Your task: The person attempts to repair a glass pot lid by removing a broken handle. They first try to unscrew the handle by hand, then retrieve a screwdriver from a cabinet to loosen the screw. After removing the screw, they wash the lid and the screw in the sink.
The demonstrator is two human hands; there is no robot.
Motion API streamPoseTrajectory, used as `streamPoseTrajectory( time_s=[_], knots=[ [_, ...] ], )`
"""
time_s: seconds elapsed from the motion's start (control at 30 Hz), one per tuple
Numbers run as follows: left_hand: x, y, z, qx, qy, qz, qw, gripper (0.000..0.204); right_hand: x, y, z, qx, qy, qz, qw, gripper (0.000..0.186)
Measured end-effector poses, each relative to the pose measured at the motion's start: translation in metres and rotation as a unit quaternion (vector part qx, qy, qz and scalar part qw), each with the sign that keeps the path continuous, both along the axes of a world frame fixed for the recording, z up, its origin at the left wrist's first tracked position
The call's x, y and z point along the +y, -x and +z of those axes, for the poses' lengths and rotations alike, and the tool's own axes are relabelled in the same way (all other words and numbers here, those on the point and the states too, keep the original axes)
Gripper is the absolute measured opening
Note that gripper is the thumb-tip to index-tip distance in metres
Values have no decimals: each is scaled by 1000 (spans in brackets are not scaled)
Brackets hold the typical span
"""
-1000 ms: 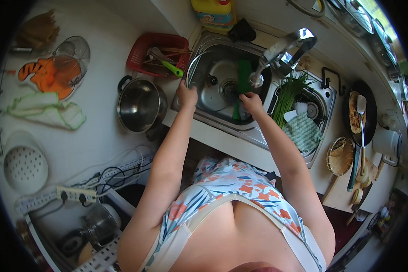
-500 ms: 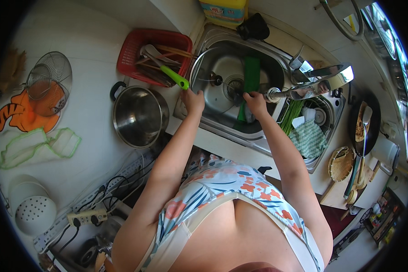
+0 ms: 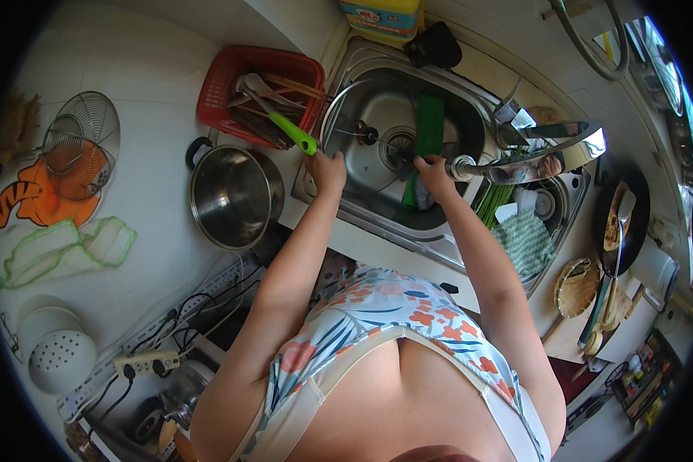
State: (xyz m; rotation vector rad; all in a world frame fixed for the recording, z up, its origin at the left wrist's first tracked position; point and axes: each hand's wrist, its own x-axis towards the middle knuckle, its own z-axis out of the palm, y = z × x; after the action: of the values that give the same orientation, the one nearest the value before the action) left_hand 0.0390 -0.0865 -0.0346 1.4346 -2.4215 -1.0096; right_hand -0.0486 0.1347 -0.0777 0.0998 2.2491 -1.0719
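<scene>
A clear glass pot lid with a black knob [image 3: 369, 136] is held over the steel sink [image 3: 396, 229], its outline faint against the basin. My left hand [image 3: 327, 171] is closed on the near-left edge of the lid. On the right edge, my right hand [image 3: 436, 179] is closed too, just beside the end of the chrome faucet [image 3: 581, 145]. Beneath the lid lies a green strip [image 3: 430, 115] in the basin, along with the drain. A steel pot [image 3: 235, 196] without a lid stands left of my left forearm.
A red basket [image 3: 222, 96] holds utensils, one with a green handle [image 3: 292, 132] sticking out near my left hand. Right of the sink are green stalks [image 3: 494, 202], a checked cloth [image 3: 525, 239], a wok [image 3: 637, 196] and a wicker basket [image 3: 576, 287]. Power strips [image 3: 148, 362] lie at lower left.
The view has shifted very slightly. Both hands keep their grip on the lid in nearly the same place over the sink.
</scene>
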Motion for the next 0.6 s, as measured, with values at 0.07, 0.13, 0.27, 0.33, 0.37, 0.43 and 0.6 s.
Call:
streamPoseTrajectory(
  time_s=[0.07, 0.13, 0.27, 0.33, 0.37, 0.43, 0.6],
  knots=[
    [0, 0, -2, 2, -1, -3, 1000, 56, 1, 1, -4, 14, 2, -4, 1000, 48],
    [-1, 0, -3, 3, 6, -8, 1000, 56, 0, 0, -13, 43, 7, -9, 999, 43],
    [-1, 0, -4, 6, 14, -13, 1000, 56, 2, 0, -11, 58, 10, -8, 998, 43],
    [0, 0, -2, 9, 20, -15, 1000, 56, 1, -2, -11, 93, 7, -10, 996, 42],
    [0, 1, -1, 11, 23, -17, 1000, 56, 2, 0, -10, 60, 8, -3, 998, 45],
    [0, 1, 0, 7, 19, -17, 1000, 56, 1, 5, -2, -7, 12, 11, 1000, 50],
    [-4, -1, -7, 32, 37, -14, 999, 49, -6, 17, 47, 70, 12, 91, 993, 47]
  ],
)
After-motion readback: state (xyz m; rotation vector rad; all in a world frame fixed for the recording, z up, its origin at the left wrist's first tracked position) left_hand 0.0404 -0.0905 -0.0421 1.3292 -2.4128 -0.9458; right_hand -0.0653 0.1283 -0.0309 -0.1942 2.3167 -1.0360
